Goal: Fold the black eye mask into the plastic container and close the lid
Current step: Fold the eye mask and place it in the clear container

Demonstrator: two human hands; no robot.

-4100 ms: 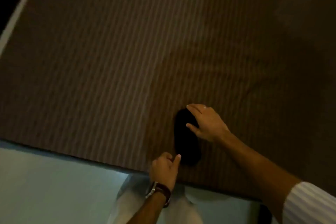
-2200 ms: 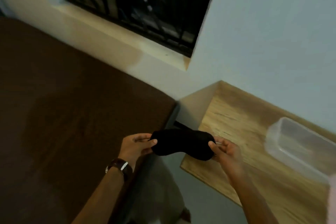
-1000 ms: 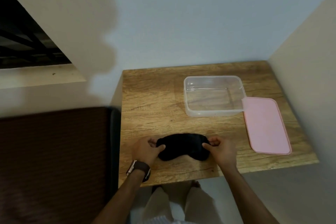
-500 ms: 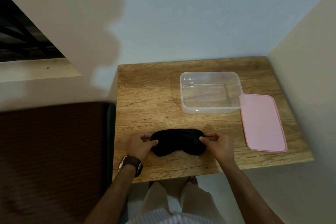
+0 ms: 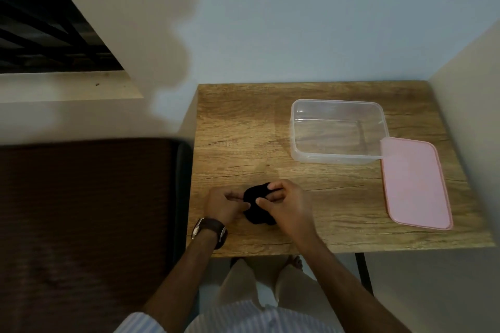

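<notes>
The black eye mask (image 5: pixel 257 209) lies folded over on itself on the wooden table (image 5: pixel 243 127), near the front edge. My left hand (image 5: pixel 224 205), with a watch on the wrist, pinches its left side. My right hand (image 5: pixel 286 207) covers its right side, fingers curled over the fold. The clear plastic container (image 5: pixel 338 132) stands without its lid at the back right of the table, with nothing in it. Its pink lid (image 5: pixel 415 184) lies flat beside it on the right, one corner touching the container.
A brown bed (image 5: pixel 81 211) adjoins the table on the left. Walls close the table in at the back and the right. A barred window (image 5: pixel 40 30) is at the upper left.
The mask was carried from the bed to the table and laid flat. In the last half second my right hand brought its right end over to the left, so it is now folded.
</notes>
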